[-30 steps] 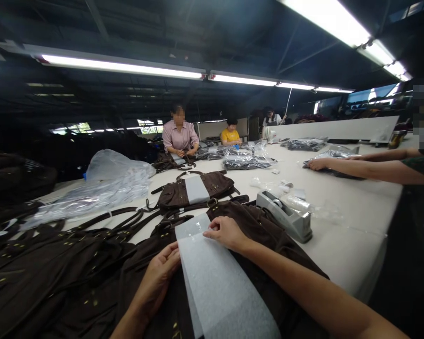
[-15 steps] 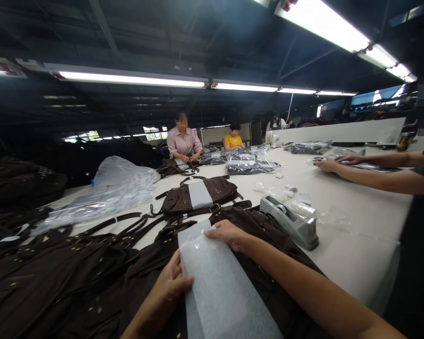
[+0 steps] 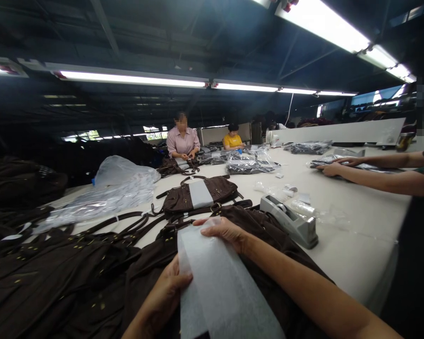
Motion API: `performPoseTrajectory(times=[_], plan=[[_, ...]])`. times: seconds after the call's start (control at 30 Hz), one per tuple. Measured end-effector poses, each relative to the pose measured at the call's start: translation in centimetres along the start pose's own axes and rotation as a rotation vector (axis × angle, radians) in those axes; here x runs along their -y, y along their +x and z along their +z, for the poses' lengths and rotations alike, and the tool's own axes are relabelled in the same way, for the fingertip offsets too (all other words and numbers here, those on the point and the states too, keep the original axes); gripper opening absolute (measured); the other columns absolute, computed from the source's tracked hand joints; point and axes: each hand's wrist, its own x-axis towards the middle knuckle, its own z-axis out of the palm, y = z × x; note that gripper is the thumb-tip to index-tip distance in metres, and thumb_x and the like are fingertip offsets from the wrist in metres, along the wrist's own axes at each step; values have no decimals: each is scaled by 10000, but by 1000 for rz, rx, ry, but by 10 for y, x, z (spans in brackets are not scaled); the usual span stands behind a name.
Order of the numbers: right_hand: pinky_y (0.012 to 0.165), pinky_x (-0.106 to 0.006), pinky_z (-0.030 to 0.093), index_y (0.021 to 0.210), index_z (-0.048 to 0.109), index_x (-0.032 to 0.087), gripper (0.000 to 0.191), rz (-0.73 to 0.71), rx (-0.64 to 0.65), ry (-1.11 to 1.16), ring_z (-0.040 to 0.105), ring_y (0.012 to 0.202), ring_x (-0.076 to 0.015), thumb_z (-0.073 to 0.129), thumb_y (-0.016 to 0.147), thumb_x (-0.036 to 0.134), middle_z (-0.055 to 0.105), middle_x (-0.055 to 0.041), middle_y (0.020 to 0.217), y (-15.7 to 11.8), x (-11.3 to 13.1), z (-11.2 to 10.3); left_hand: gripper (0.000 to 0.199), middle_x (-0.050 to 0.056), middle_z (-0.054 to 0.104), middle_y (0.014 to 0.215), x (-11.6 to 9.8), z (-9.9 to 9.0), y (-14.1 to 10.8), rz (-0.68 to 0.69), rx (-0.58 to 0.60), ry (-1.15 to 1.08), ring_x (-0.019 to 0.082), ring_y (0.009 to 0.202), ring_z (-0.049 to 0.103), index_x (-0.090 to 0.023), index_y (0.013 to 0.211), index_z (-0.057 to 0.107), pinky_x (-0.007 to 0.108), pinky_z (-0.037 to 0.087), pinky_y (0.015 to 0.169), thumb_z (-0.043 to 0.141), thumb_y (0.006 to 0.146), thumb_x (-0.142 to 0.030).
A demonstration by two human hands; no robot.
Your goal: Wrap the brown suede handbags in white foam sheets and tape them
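A folded sheet of white, translucent tissue-like paper (image 3: 222, 287) spans the space between my hands, above dark brown fabric bags (image 3: 74, 278). My left hand (image 3: 169, 282) grips its left edge, thumb on top and fingers behind. At the far end, my right hand (image 3: 226, 232) pinches the paper's top edge between thumb and fingers. Just beyond lies a brown handbag (image 3: 173, 200) with a white paper band (image 3: 200, 194) around its middle. To the right of my right hand stands a grey tape dispenser (image 3: 289, 221).
Clear plastic bags (image 3: 116, 193) lie at the left of the white table (image 3: 356, 207). Plastic-wrapped bags (image 3: 249, 162) sit farther back. A co-worker's hands (image 3: 334, 167) press on a wrapped bag at the right. Other people (image 3: 183, 139) work across the table.
My right hand's fingers have gone behind the paper's top edge, bending it over slightly. The shiny tape piece near that edge no longer shows. The co-worker's hands at right shifted slightly.
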Motion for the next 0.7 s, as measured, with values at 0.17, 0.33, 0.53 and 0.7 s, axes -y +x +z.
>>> performPoseTrajectory(times=[0.17,0.33,0.53,0.7], plan=[[707,-228,481,1199,645,192,565,-217,-23,30,618,770,-140,778,665,320,684,-64,1010,-74,33,-9,894,133,695,1093,-2,-7,-1,-25,-67,-37,294,910,690,-189,1372,412,351,590,756,815,576,-126],[670,-282,524,1240,617,181,716,-167,-140,123,663,768,-213,811,574,358,695,-101,957,-170,7,-35,585,55,743,919,-32,-16,-5,1,-444,-284,190,751,713,-172,1340,468,233,611,653,566,781,-29],[639,-287,501,896,701,132,467,-29,-158,207,616,640,-182,856,512,347,630,-46,695,-241,-39,-54,513,84,716,1069,-70,-11,-18,235,-484,-416,77,1085,619,-73,1359,409,102,489,912,251,884,36],[614,-219,400,694,629,119,308,-213,-125,97,503,667,-115,839,603,325,552,-22,709,-262,-34,-66,581,127,647,1222,-83,19,-29,315,-347,74,221,1116,616,-191,1317,471,250,561,870,581,773,-22]])
